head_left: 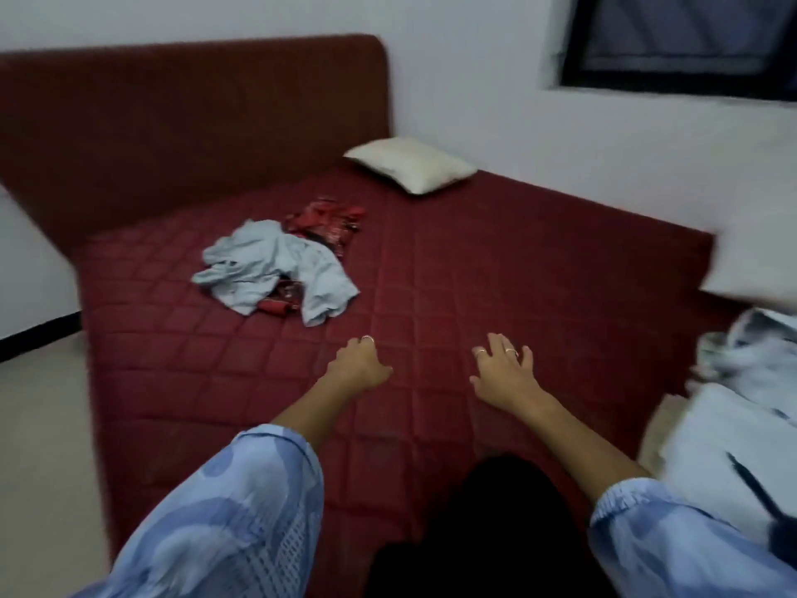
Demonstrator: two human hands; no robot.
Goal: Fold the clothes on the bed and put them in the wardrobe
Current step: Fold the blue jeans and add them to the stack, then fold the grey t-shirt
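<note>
Grip empty: both hands (pixel 360 366) (pixel 502 373) over quilted maroon mattress (pixel 517 261).

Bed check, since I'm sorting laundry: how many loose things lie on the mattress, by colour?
Pale blue-grey garment: 1
Red patterned garment: 1, partly under the blue-grey one
Cream pillow: 1
Total: 3
The blurred white items at the right edge are left uncounted.

The bed (pixel 474 261) wears matt, quilted maroon cloth; the grey garment (pixel 276 269) is soft, crumpled fabric; the pillow (pixel 409 164) looks smooth.
</note>
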